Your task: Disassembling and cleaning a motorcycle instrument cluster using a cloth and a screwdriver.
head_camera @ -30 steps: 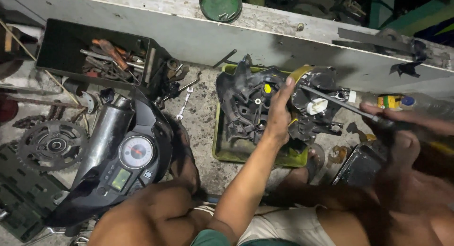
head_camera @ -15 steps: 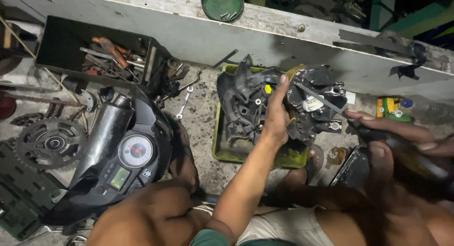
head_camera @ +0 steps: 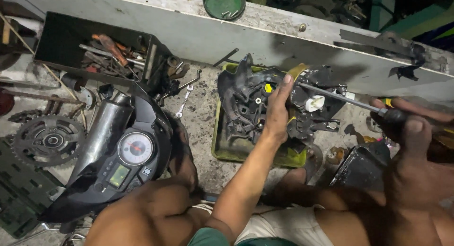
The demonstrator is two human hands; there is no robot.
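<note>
Left hand (head_camera: 276, 114) clasps black plastic housing (head_camera: 246, 106) standing in yellow tray (head_camera: 222, 149). Right hand (head_camera: 409, 125) fisted around screwdriver (head_camera: 340, 98), tip at housing. Nearby: wrench (head_camera: 184, 100), toolbox (head_camera: 71, 40), speedometer cluster (head_camera: 135, 149), sprocket (head_camera: 47, 139).

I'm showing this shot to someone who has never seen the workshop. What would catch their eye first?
Probably the black plastic motorcycle part in the yellow tray at centre, steadied by the left hand while the right hand points a long screwdriver at it. Next, the round speedometer panel at lower left, with a sprocket beside it and an open toolbox above.
</note>
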